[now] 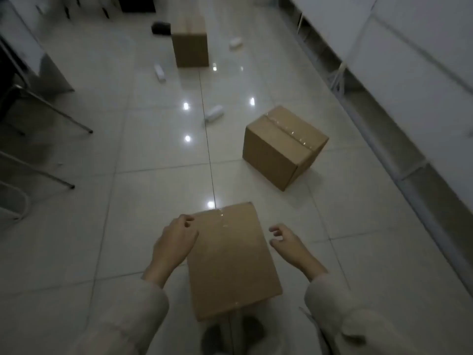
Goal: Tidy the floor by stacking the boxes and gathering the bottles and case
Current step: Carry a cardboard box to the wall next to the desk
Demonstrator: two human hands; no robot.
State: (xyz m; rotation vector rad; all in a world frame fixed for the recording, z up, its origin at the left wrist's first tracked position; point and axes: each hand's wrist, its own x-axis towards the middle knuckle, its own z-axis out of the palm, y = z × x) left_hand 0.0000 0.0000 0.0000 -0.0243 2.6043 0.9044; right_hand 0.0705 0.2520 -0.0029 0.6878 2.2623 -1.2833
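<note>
We see our left hand (174, 240) touching the near box's (231, 260) left edge with loosely bent fingers. Our right hand (288, 242) is spread beside its right edge, not touching, ready to lift. 2 more boxes and 3 bottles lie farther away on the floor (102, 226).

The pale tiled floor (143, 155) is highly glossy — it mirrors small ceiling lights as bright spots. The three brown cardboard boxes (231, 260) (282, 146) (190, 43) are matt paperboard, each seamed with shiny clear tape. The small white bottles (214, 113) (159, 72) (235, 43) look like smooth plastic. Thin chair legs (60, 112) at the left look like metal — dull grey. The light sleeves (143, 319) are soft cloth.
</note>
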